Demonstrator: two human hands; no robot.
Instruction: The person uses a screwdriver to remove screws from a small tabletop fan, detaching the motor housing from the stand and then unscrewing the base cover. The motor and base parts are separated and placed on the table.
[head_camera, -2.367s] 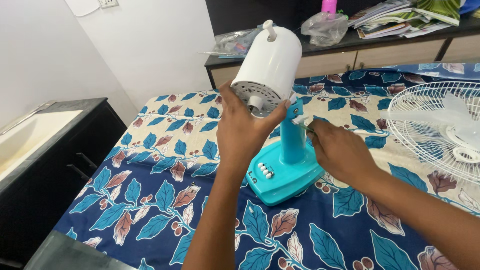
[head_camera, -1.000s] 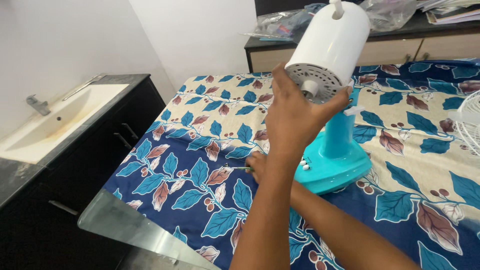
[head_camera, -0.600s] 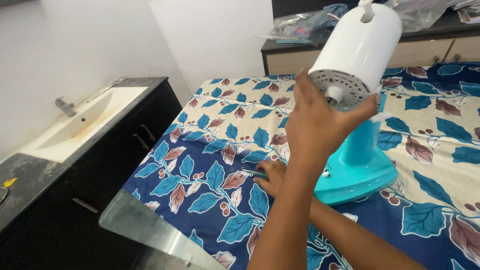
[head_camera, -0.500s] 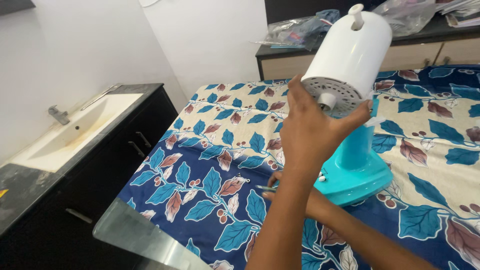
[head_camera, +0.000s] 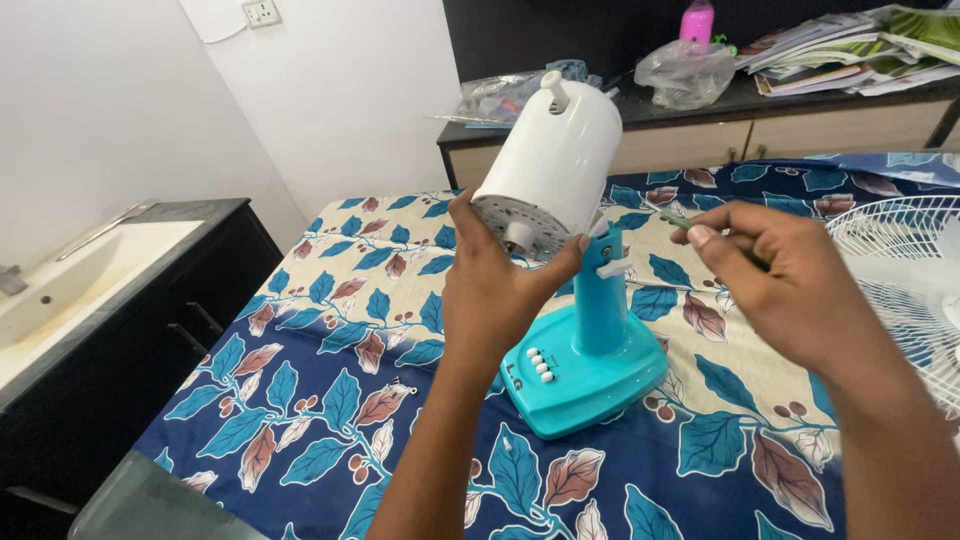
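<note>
Fan motor housing (head_camera: 552, 155), white, stood tilted atop the turquoise stand (head_camera: 590, 340) on the leaf-print cloth (head_camera: 330, 300), its front face clasped by the left hand (head_camera: 495, 290); the right hand (head_camera: 775, 275), half a second earlier down on the cloth, had risen beside the housing, pinching a thin green-handled screwdriver (head_camera: 668, 216)

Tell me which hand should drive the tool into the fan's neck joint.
Probably the right hand: it already holds the thin screwdriver beside the joint, while the left hand is busy gripping the white motor housing.
</note>
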